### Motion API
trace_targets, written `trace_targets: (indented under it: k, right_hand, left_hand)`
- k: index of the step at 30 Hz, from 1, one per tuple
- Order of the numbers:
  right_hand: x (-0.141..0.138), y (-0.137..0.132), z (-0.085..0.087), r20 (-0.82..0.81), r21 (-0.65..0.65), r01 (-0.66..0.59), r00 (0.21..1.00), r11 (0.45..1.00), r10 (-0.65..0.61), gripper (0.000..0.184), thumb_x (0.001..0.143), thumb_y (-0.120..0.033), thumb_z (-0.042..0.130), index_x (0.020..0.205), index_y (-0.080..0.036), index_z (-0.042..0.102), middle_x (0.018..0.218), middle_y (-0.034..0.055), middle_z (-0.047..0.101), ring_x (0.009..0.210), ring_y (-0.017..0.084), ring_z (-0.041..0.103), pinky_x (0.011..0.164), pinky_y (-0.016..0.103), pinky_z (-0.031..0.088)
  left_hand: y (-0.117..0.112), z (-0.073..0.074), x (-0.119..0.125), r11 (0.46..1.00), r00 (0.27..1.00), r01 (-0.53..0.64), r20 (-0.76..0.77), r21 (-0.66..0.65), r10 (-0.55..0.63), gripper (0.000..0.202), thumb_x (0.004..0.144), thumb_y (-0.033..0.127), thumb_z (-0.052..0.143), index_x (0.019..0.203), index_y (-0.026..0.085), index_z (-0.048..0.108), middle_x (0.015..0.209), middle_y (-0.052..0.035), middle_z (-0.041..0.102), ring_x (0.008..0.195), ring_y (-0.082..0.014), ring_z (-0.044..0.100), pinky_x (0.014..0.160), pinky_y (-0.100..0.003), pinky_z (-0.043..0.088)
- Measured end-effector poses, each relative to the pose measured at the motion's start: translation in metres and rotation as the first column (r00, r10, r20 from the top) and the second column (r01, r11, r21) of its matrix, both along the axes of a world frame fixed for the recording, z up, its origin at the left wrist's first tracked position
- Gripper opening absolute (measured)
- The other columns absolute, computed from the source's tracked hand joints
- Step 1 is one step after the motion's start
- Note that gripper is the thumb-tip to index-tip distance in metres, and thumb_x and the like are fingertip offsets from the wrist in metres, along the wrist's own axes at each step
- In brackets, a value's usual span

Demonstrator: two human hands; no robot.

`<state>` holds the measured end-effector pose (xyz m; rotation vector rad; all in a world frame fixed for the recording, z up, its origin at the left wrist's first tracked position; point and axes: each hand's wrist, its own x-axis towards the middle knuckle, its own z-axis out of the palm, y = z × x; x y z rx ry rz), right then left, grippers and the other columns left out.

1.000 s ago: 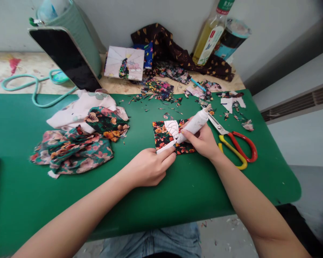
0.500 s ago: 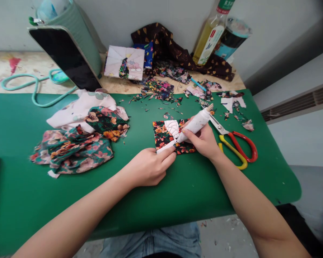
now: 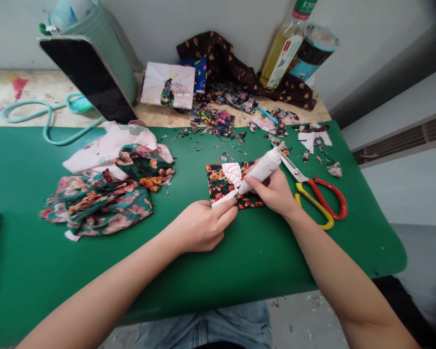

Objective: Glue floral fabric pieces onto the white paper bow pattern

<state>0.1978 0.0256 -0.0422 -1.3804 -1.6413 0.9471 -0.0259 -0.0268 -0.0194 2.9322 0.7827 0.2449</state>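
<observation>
A small square panel [image 3: 218,182] with dark floral fabric and a white, line-drawn shape lies on the green mat. My left hand [image 3: 203,225] is closed at its lower left edge, forefinger stretched over the panel and the other fingers curled; the thumb is partly hidden. My right hand [image 3: 276,191] is wrapped round a white, wrapped-looking tube [image 3: 263,167], with thin wooden sticks poking out of its upper end. The tube slants down to the left, and its narrow lower end meets the panel near my left fingertips. Whether anything comes out of it I cannot tell.
Scissors [image 3: 323,196] with red and yellow handles lie right of my right hand. Crumpled floral cloth [image 3: 109,203] is on the left of the green mat [image 3: 160,286]. Behind are fabric scraps [image 3: 214,118], a phone [image 3: 90,77], a picture panel [image 3: 181,87] and an oil bottle [image 3: 283,53].
The white tube's upper end has shifted slightly down and to the left, with my right hand still round it. My left hand and the panel look unmoved.
</observation>
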Motion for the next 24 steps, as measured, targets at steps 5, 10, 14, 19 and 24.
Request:
trace_targets:
  k: [5,10,14,19,24]
  right_hand:
    - [-0.0014,-0.0002,0.0025,0.029,0.018,-0.009,1.0,1.0,0.008,0.037,0.078,-0.049,0.069,0.096,-0.02,0.053,0.088,0.0091,0.07,0.079,0.027,0.068,0.076,0.046,0.056]
    - [-0.0005,-0.0002,0.0049,0.043,0.027,-0.047,0.998,0.999,0.045,0.035,0.079,-0.049,0.067,0.095,-0.021,0.055,0.089,0.0087,0.069,0.082,0.027,0.068,0.078,0.044,0.056]
    - [0.0001,-0.0001,0.0069,0.063,0.043,-0.091,0.994,0.995,0.089,0.032,0.081,-0.047,0.066,0.096,-0.02,0.056,0.091,0.0096,0.069,0.084,0.027,0.067,0.082,0.045,0.055]
    - [0.0007,0.0001,0.0067,0.068,0.054,-0.125,0.99,0.991,0.121,0.032,0.083,-0.048,0.064,0.097,-0.021,0.056,0.094,0.0097,0.068,0.088,0.027,0.066,0.085,0.046,0.054]
    - [0.0025,0.0011,0.0045,0.043,0.044,-0.102,0.994,0.994,0.1,0.037,0.082,-0.053,0.064,0.098,-0.021,0.056,0.095,0.0098,0.067,0.088,0.027,0.066,0.085,0.046,0.054]
  left_hand:
    - [0.0001,0.0001,0.0004,1.0,1.0,0.0,0.005,-0.008,0.0,0.035,0.084,0.014,0.044,0.116,0.008,0.057,0.132,-0.0188,0.06,0.077,-0.0205,0.068,0.063,-0.036,0.055]
    - [0.0002,-0.0007,0.0003,1.0,1.0,0.002,-0.002,0.005,-0.002,0.035,0.085,0.015,0.042,0.117,0.008,0.057,0.132,-0.0179,0.06,0.076,-0.0198,0.067,0.063,-0.035,0.055]
    - [0.0005,-0.0007,-0.0001,1.0,1.0,0.001,0.002,0.018,-0.001,0.036,0.085,0.015,0.042,0.117,0.008,0.057,0.133,-0.0172,0.06,0.077,-0.0196,0.067,0.063,-0.035,0.054]
    - [0.0004,0.0001,0.0002,1.0,1.0,-0.002,-0.007,0.019,0.002,0.035,0.085,0.015,0.042,0.116,0.008,0.057,0.133,-0.0172,0.06,0.076,-0.019,0.067,0.063,-0.034,0.053]
    - [-0.0008,0.0002,0.0015,1.0,1.0,-0.003,-0.004,0.007,0.003,0.036,0.085,0.014,0.043,0.117,0.008,0.057,0.132,-0.0193,0.06,0.079,-0.0205,0.068,0.063,-0.035,0.054]
